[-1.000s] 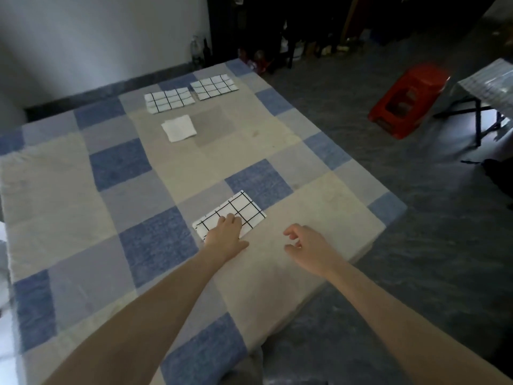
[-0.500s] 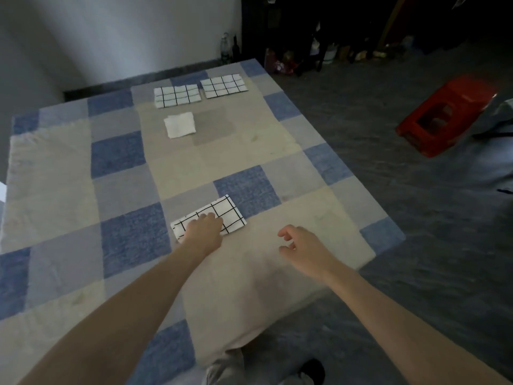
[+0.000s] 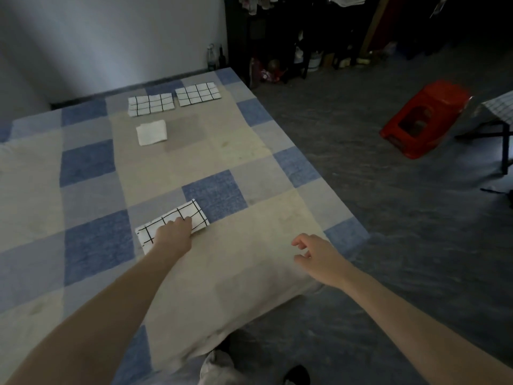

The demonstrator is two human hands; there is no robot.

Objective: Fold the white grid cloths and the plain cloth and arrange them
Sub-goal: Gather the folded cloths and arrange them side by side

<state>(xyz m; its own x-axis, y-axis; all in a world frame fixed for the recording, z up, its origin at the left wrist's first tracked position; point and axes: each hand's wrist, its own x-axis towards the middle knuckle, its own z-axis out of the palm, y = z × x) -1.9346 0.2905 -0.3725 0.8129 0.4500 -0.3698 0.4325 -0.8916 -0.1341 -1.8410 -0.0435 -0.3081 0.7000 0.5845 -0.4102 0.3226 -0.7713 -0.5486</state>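
Folded grid cloth (image 3: 177, 220) under gripping left hand (image 3: 173, 236) — right hand (image 3: 315, 252) loose, empty

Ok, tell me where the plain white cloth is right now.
In the head view, the plain cloth lies folded on the far part of the checked bedspread, just nearer than the left grid cloth.

A folded white grid cloth (image 3: 181, 220) lies flat and slantwise under the left hand (image 3: 173, 238), well left of the right hand (image 3: 319, 255). Far beyond both hands, two folded grid cloths (image 3: 150, 104) (image 3: 198, 94) lie side by side, apart, with the folded plain cloth (image 3: 151, 132) just nearer.
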